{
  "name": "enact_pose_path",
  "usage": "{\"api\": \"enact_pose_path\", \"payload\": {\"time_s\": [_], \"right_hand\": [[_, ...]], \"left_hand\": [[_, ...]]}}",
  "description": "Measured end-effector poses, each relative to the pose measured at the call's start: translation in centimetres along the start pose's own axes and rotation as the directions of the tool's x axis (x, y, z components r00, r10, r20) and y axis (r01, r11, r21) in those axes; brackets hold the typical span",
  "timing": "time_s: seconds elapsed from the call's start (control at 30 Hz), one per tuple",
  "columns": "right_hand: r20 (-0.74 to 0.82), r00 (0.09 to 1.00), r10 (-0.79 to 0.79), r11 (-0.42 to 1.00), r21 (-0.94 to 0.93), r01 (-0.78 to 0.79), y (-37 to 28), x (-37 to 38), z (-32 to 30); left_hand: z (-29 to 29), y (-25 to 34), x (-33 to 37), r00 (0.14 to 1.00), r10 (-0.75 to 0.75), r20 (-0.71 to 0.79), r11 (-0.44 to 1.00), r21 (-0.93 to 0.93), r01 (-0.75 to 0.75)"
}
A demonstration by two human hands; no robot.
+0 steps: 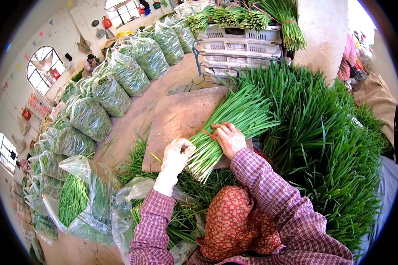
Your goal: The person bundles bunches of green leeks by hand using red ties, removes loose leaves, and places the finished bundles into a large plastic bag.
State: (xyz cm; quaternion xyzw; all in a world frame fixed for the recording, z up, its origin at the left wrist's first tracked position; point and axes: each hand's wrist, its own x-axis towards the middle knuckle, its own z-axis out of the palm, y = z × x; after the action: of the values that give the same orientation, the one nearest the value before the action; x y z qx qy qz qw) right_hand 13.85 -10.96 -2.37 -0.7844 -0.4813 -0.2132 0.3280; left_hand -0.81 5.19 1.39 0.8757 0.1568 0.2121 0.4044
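Observation:
A bundle of garlic chives (241,110) lies slantwise on a worn brown board (177,117), pale stem ends towards me and green leaves pointing away. An orange band (208,134) crosses its stems. My right hand (231,140) rests over the bundle's right side, fingers curled onto the stems by the band. Against the left edge of the stems, my left hand (177,154) has its fingers curled together, in a pale glove or covering. Whatever is between those fingers is too small to make out. A thin yellow strip (155,157) lies on the board's near left corner.
A tall heap of loose chives (314,132) fills the right side. Filled clear plastic bags (90,117) line the left, with an open bag (82,201) nearest. Stacked white crates (239,46) hold tied bundles beyond the board. A person (91,64) sits far left.

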Motion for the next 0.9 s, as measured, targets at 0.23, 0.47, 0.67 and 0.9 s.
{"api": "enact_pose_path", "payload": {"time_s": [0.23, 0.47, 0.67, 0.9], "right_hand": [[-0.007, 1.000, 0.020, 0.998, -0.054, -0.020, 0.0, -0.4, 0.9], [-0.018, 0.999, 0.036, 0.995, -0.094, -0.038, 0.4, -0.6, 1.2], [-0.022, 0.998, 0.050, 0.997, -0.063, -0.052, -0.1, -0.4, 1.2], [-0.074, 0.995, 0.072, 0.997, 0.008, -0.072, -0.6, 0.6, -0.9]], "left_hand": [[-0.8, -0.8, -2.2, 0.995, -0.050, -0.088, 0.849, -0.528, -0.004], [-4.2, -0.4, -4.7, 0.969, -0.192, -0.156, 0.488, -0.872, -0.043], [-10.3, -0.5, -11.5, 0.985, 0.173, 0.030, 0.630, -0.772, -0.087], [-7.5, 2.8, -14.3, 0.946, -0.155, 0.286, 0.684, 0.722, -0.107]]}}
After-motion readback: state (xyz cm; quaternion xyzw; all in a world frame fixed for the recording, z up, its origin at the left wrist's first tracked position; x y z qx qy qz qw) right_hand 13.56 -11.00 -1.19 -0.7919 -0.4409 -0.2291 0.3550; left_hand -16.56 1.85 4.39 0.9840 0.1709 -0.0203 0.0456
